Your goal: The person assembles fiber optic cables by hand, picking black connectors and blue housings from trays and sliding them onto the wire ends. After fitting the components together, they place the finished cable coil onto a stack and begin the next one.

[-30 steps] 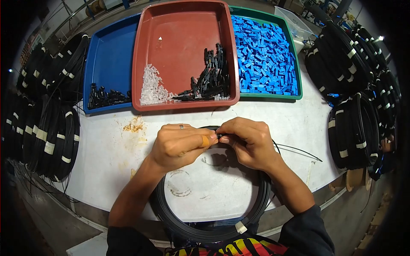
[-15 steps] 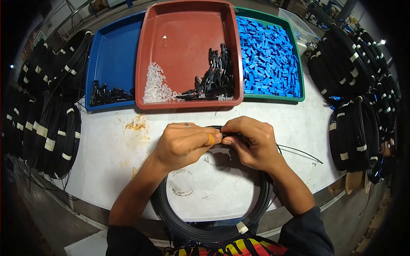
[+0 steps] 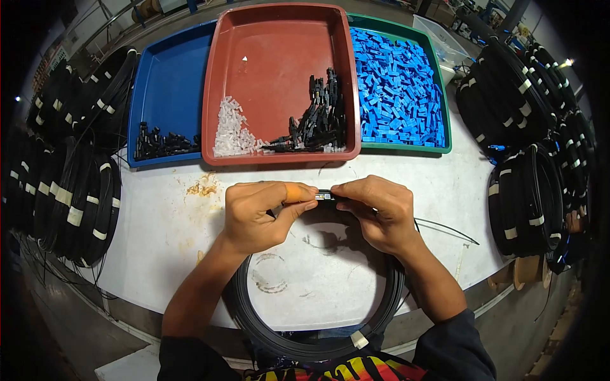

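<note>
Between my two hands, above the far side of a black cable coil (image 3: pixel 395 292), is a small black cable connector (image 3: pixel 325 196) with a pale, shiny part showing on its face. My left hand (image 3: pixel 257 213) is closed, with thumb and forefinger pinching the connector's left end; an orange band wraps one finger. My right hand (image 3: pixel 381 209) is closed too, its thumb and fingers gripping the black right end. Fingertips cover both ends, so I cannot make out any finer part there. A loose cable end (image 3: pixel 448 228) runs out to the right of my right hand.
Behind my hands stand a blue tray (image 3: pixel 168 70) with black parts, a red tray (image 3: pixel 279 44) with clear and black pieces, and a green tray (image 3: pixel 447 120) full of blue clips. Taped cable coils (image 3: pixel 76 190) are stacked on the left, and more coils (image 3: pixel 527 190) on the right.
My left hand has shifted slightly left and its fingertips have drawn apart from my right hand's. The connector's pale face now shows between them.
</note>
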Demonstrator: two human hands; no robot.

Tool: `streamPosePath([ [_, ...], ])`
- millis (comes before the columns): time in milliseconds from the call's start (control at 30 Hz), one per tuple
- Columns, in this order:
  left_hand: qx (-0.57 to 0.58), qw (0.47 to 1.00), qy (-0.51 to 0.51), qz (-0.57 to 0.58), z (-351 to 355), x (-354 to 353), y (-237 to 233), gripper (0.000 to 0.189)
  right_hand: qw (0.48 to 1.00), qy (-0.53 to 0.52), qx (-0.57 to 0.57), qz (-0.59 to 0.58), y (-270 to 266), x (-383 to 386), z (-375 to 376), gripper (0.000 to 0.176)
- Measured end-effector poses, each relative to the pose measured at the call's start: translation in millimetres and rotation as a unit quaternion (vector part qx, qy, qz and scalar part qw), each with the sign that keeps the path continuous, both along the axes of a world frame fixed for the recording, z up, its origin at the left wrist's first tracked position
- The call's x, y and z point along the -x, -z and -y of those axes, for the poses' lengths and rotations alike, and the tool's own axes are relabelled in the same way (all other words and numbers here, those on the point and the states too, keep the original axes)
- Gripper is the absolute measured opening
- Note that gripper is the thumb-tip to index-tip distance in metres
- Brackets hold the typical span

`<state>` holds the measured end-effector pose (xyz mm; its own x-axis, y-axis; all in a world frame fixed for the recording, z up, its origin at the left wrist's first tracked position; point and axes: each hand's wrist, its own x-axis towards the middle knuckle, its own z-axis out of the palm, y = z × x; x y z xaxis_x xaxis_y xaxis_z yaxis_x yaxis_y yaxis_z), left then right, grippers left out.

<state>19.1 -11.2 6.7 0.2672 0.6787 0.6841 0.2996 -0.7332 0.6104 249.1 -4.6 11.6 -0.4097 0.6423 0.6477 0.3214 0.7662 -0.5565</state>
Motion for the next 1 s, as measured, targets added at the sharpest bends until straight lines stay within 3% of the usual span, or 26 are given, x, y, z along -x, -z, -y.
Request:
streamPosePath([
  [233,0.036,0.999,0.009,0.032,1,0,-1,0.026,0.999,-0.02,0.018,0.04,-9,-2,3,0.04],
  [367,0.047,0.998,0.014,0.04,2,2,1,0.034,0.996,-0.033,-0.011,0.077,-2,-3,0,0.052],
  [633,0.044,0.998,0.016,0.032,2,3,-1,0.032,0.994,-0.028,0.017,0.106,-4,0,3,0.06],
  [733,0.038,0.999,0.013,0.017,2,3,-2,0.032,0.997,-0.021,0.044,0.054,-4,1,3,0.06],
  [800,0.046,0.999,0.012,0.016,3,2,0,0.032,0.994,-0.023,0.051,0.095,-9,-2,5,0.045],
  [933,0.04,0.999,0.014,0.015,2,2,1,0.032,0.989,-0.024,0.03,0.142,-6,-2,3,0.046],
  [1000,0.037,0.999,0.016,0.013,2,3,1,0.032,0.994,-0.041,0.015,0.103,2,-4,0,0.059],
])
